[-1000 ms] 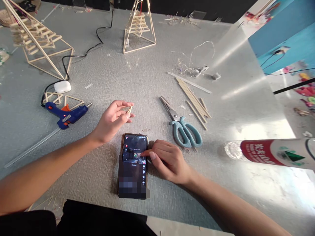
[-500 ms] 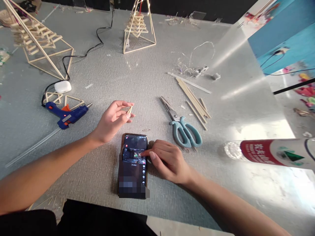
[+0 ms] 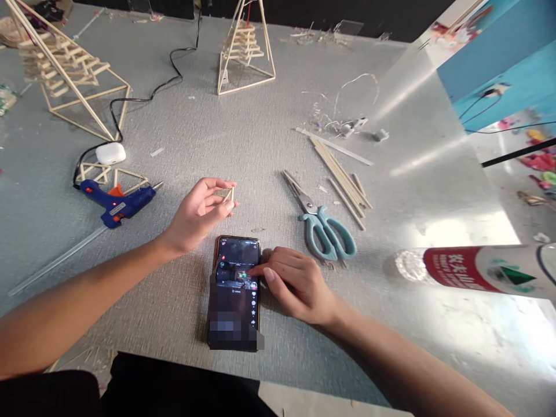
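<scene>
My left hand [image 3: 202, 211] is closed in a pinch on small wooden sticks [image 3: 231, 196] joined at an angle, held just above the table. Below it lies a phone [image 3: 234, 318] with a lit screen, part of which is blurred out. My right hand [image 3: 295, 284] rests beside the phone, index finger stretched to the right side of its screen, the other fingers loosely bent and holding nothing. Scissors [image 3: 321, 223] with light blue handles lie past my right hand. To the left of my left hand is a blue glue gun [image 3: 117, 202] with a clear glue stick in its back.
Thin wooden sticks [image 3: 339, 174] lie beyond the scissors, near tangled wire lights [image 3: 347, 124]. Two wooden pyramid frames [image 3: 245, 90] [image 3: 87, 98] stand farther back. A white earphone case [image 3: 110, 153] sits by the black cord [image 3: 147, 99]. At right lies a bottle [image 3: 473, 269].
The sticks in my left hand have turned slightly between the fingers, showing more of their angle. The picture on the phone has changed. My right hand stays in place.
</scene>
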Demonstrator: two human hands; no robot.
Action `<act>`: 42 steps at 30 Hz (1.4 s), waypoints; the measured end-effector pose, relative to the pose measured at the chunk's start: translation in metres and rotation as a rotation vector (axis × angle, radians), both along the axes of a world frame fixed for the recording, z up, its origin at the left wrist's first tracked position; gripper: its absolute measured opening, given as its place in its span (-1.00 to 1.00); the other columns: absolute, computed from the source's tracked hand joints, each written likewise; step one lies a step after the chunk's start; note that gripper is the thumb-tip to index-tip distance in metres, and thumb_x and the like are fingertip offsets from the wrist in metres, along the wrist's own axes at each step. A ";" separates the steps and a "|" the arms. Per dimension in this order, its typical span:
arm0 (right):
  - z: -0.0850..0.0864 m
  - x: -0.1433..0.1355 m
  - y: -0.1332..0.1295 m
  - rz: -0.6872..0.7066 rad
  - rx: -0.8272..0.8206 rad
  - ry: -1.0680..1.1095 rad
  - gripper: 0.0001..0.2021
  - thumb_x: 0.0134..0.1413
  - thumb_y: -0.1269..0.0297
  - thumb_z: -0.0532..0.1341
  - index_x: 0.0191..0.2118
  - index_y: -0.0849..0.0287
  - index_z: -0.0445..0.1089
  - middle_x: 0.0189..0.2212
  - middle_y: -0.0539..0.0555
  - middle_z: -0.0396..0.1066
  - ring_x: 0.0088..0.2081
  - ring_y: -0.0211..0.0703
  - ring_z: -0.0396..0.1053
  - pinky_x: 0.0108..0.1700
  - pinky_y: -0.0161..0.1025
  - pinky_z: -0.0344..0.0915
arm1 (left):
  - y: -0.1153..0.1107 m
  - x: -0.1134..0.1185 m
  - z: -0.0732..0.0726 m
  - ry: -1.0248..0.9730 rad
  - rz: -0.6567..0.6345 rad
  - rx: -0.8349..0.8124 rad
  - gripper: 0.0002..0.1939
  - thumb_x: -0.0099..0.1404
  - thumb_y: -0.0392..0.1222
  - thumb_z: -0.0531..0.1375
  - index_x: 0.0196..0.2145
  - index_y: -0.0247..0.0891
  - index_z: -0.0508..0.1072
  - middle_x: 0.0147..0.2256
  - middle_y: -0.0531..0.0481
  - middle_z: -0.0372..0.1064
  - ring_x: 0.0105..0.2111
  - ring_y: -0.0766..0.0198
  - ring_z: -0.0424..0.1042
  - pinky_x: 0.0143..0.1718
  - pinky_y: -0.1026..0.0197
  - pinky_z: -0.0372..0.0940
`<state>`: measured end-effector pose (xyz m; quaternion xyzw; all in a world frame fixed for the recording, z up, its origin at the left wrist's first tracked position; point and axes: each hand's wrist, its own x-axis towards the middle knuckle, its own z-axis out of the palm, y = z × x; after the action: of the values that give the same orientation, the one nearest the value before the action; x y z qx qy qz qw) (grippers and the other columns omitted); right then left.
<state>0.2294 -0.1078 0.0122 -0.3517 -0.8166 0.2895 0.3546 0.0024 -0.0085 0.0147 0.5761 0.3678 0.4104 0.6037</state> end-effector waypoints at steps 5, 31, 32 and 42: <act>0.000 0.000 0.000 -0.006 0.013 -0.011 -0.72 0.38 0.41 0.02 -0.15 0.20 0.50 -0.46 0.05 0.44 -0.41 -0.21 0.31 -0.30 -0.16 0.31 | 0.001 -0.001 -0.003 -0.006 -0.003 -0.001 -0.69 0.36 -0.07 0.26 -0.03 -0.20 0.32 0.22 -0.22 0.28 -0.04 0.14 0.52 -0.03 0.09 0.48; 0.000 0.000 0.000 0.002 0.006 -0.002 -0.73 0.37 0.44 0.03 -0.13 0.21 0.50 -0.45 0.06 0.45 -0.40 -0.21 0.30 -0.30 -0.16 0.30 | 0.001 -0.001 -0.005 -0.016 -0.008 0.000 -0.70 0.37 -0.08 0.25 -0.01 -0.20 0.32 0.22 -0.21 0.28 -0.03 0.15 0.52 -0.03 0.11 0.48; 0.001 0.000 0.000 0.002 0.004 0.000 -0.73 0.37 0.44 0.03 -0.12 0.21 0.50 -0.44 0.06 0.45 -0.40 -0.21 0.30 -0.30 -0.16 0.30 | 0.001 -0.001 -0.004 -0.012 -0.006 -0.001 -0.70 0.37 -0.08 0.26 -0.02 -0.20 0.32 0.21 -0.21 0.28 -0.04 0.14 0.52 -0.03 0.10 0.48; 0.001 0.000 0.000 -0.002 0.005 0.021 -0.72 0.38 0.43 0.02 -0.10 0.20 0.49 -0.40 0.07 0.49 -0.39 -0.21 0.31 -0.29 -0.16 0.31 | 0.000 0.001 -0.001 -0.005 0.007 -0.003 -0.67 0.34 -0.09 0.31 -0.03 -0.22 0.32 0.19 -0.19 0.30 -0.04 0.16 0.52 -0.05 0.15 0.47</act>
<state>0.2296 -0.1077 0.0136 -0.3488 -0.8130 0.2909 0.3643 0.0035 -0.0087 0.0134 0.5730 0.3689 0.4133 0.6039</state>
